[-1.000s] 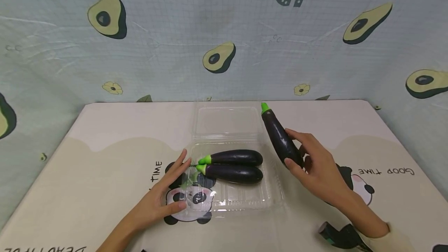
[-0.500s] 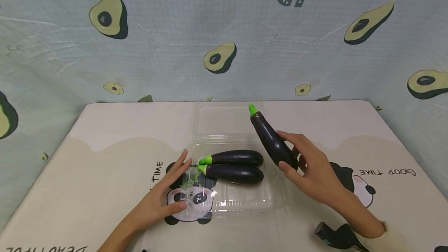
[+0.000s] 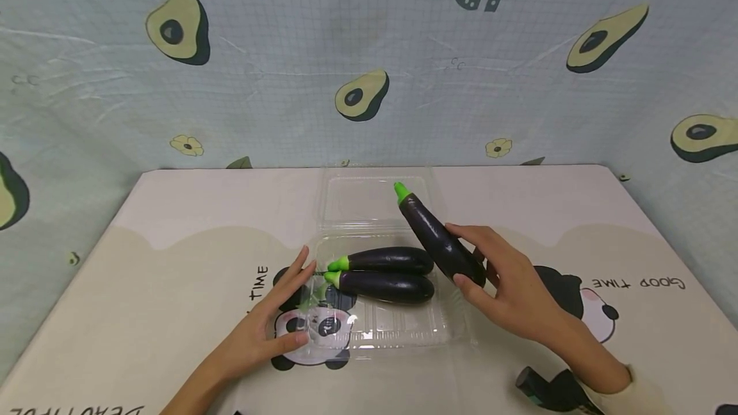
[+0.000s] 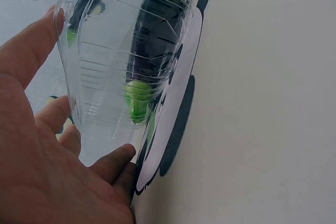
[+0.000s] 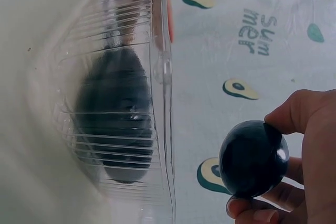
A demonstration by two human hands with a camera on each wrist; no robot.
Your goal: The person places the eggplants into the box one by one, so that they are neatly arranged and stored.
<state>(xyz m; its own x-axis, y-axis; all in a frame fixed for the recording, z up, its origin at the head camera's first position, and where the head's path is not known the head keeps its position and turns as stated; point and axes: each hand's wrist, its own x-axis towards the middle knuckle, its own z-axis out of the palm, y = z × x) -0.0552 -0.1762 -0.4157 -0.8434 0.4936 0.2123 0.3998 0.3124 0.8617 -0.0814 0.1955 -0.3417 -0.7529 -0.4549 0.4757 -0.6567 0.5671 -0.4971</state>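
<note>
A clear plastic clamshell box lies with its lid folded back. Inside it, two dark purple eggplants with green stems sit side by side: a far eggplant and a near eggplant. My right hand grips a third eggplant near its thick end, above the box's right side, green stem tilted up and leftward. That eggplant's rounded end faces the right wrist camera. With fingers spread and fairly straight, my left hand touches the box's left edge; its fingers lie along the wall.
A black device with a strap lies by my right forearm. The table has a printed cloth with pandas and lettering. Behind it hangs a pale avocado-print curtain.
My right hand has moved left with the held eggplant, from beside the box to over its right side, coming slightly lower. The left hand and the box have stayed in place.
</note>
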